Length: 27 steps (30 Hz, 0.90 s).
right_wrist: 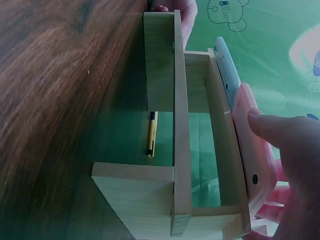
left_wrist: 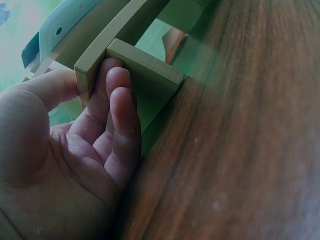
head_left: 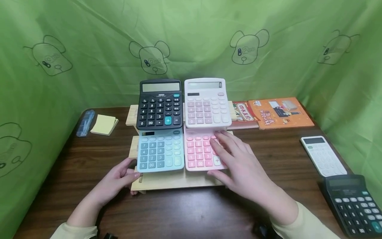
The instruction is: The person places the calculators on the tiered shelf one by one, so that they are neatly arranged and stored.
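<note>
A tiered wooden stand (head_left: 167, 181) bears four-function-style desk calculators in two rows. A black calculator (head_left: 159, 106) and a white calculator (head_left: 207, 103) stand on top, the white one's display reading 0. Below them lean a blue calculator (head_left: 161, 152) and a pink calculator (head_left: 198, 151). My left hand (head_left: 119, 179) pinches the left end of the lowest board, thumb on its top and fingers beneath, as the left wrist view shows. My right hand (head_left: 241, 159) holds the pink calculator, thumb (right_wrist: 272, 127) at its lower edge and fingers over its right side, hiding some keys.
Yellow sticky notes (head_left: 103, 124) and a blue translucent object (head_left: 86, 123) lie at left. An orange book (head_left: 280, 113) and a red book (head_left: 244, 111) lie behind right. A slim white calculator (head_left: 323, 156) and another black calculator (head_left: 355, 205) sit at right. Beneath the stand is a yellow pen (right_wrist: 152, 135).
</note>
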Available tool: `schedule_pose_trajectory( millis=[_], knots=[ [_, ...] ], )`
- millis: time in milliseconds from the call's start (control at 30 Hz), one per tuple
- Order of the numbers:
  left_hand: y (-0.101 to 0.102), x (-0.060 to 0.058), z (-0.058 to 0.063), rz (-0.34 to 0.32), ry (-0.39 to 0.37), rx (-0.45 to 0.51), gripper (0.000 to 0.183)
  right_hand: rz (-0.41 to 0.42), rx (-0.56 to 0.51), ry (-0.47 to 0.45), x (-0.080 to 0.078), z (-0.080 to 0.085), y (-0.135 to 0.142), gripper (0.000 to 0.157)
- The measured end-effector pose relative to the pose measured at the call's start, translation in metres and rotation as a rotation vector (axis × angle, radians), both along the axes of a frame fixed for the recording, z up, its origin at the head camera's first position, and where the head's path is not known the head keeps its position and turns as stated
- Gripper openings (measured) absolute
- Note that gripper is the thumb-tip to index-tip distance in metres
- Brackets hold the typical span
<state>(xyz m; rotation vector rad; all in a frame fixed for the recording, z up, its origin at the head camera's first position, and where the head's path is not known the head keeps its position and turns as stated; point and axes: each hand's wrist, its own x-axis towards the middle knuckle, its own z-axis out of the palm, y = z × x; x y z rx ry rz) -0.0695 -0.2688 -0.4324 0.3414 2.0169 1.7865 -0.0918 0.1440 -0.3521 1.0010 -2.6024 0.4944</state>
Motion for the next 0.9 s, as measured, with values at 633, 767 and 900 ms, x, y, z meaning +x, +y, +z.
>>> schedule_pose_trajectory(
  millis=[633,767,900],
  knots=[
    [-0.001,-0.001,-0.001,0.002,-0.013,-0.027,0.057,-0.014,-0.02,0.037,-0.009,-0.013,-0.002,0.084],
    [0.0,-0.002,-0.001,-0.004,-0.015,-0.018,0.057,-0.014,-0.025,0.048,-0.008,-0.014,-0.002,0.082],
    [0.001,-0.003,0.002,-0.013,0.003,0.0,0.057,0.001,-0.051,0.068,-0.008,-0.013,-0.002,0.079]
  ],
)
